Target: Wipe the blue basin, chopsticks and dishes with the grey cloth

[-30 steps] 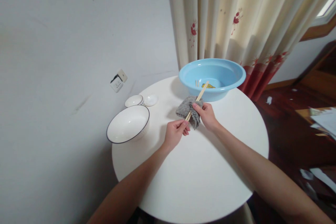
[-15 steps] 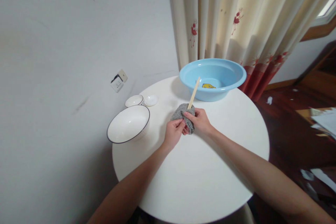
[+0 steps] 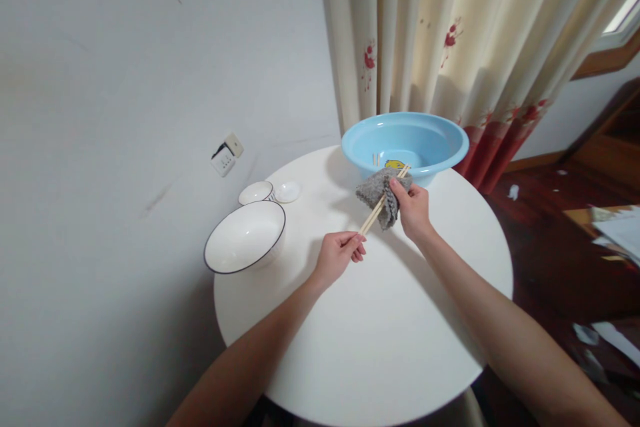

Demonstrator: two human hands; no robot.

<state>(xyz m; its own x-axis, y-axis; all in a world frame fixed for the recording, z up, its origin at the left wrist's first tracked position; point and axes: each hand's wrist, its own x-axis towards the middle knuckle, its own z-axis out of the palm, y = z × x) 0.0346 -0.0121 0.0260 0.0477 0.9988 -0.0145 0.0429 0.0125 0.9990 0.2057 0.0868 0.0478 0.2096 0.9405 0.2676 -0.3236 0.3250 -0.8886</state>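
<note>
A pair of pale wooden chopsticks [image 3: 371, 217] slants up and to the right over the table. My left hand [image 3: 338, 253] pinches their lower ends, fingers closed. Farther up, a grey knitted cloth [image 3: 376, 189] is folded around the sticks. My right hand [image 3: 413, 209] is closed on that cloth, thumb on top, with the chopsticks inside the fold. The upper tips stick out past the cloth, in front of the rim of a light blue basin [image 3: 453, 155].
The round white table [image 3: 360, 340] stands against a wall with a socket [image 3: 223, 161]. At its left are a large white bowl [image 3: 245, 237], a smaller bowl [image 3: 255, 193] and a small white dish [image 3: 289, 192]. A curtain [image 3: 400, 33] hangs behind the basin.
My right hand has slid the cloth up and to the right along the chopsticks. My left hand has gone from the cloth to the sticks' lower ends, which now show.
</note>
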